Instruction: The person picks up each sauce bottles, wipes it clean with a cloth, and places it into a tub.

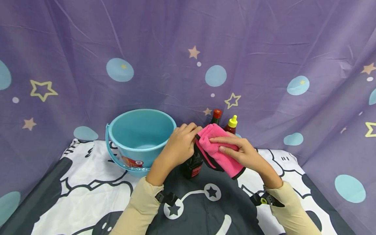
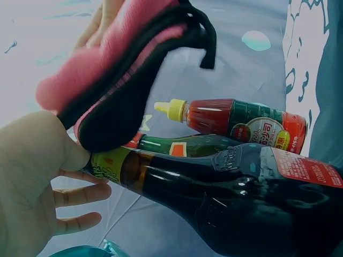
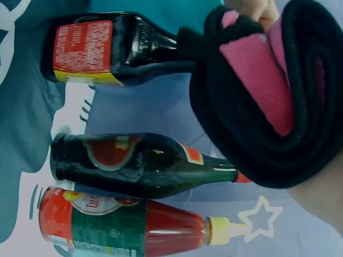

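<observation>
Two-handed, just right of the blue bucket (image 1: pixel 154 156): pinching the neck of a dark bottle (image 2: pixel 236 190) with the left hand (image 1: pixel 179 143); gripping a folded pink cloth (image 1: pixel 212 150) with the right hand (image 1: pixel 242 151).

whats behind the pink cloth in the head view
The tops of a red-capped bottle and a yellow-capped bottle show. The pink cloth and right hand cover their lower parts there; the right wrist view shows their bodies.

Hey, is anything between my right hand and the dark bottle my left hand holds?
Yes, the folded pink cloth, held by your right hand at the neck of the dark bottle. The red-capped bottle and yellow-capped bottle stand farther back.
</observation>
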